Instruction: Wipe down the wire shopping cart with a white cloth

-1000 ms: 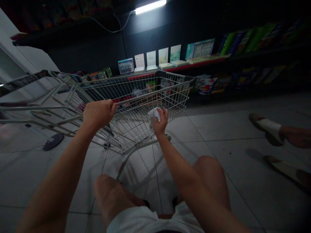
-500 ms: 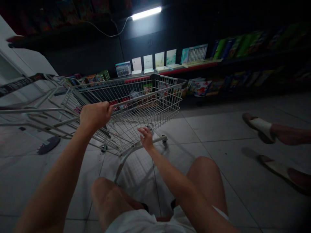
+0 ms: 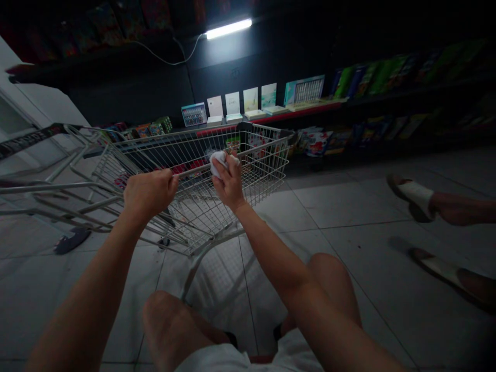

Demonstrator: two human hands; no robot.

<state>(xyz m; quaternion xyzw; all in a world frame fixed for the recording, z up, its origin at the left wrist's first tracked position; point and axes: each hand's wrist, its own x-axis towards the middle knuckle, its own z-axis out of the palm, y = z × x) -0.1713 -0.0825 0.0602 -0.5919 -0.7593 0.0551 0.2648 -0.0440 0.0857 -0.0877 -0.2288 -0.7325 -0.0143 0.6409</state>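
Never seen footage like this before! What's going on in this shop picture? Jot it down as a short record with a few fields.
Left hand: grips the upper rail of a wire shopping cart
Right hand: holds a crumpled white tissue at the same rail
Nearby: another person's white sandals, to the right
Behind: display shelves of books and cards
Underfoot: pale floor tiles

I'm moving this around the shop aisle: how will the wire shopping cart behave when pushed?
The wire shopping cart likely feels light for its size, being open mesh. On small casters and smooth floor tiles, it probably rolls easily.
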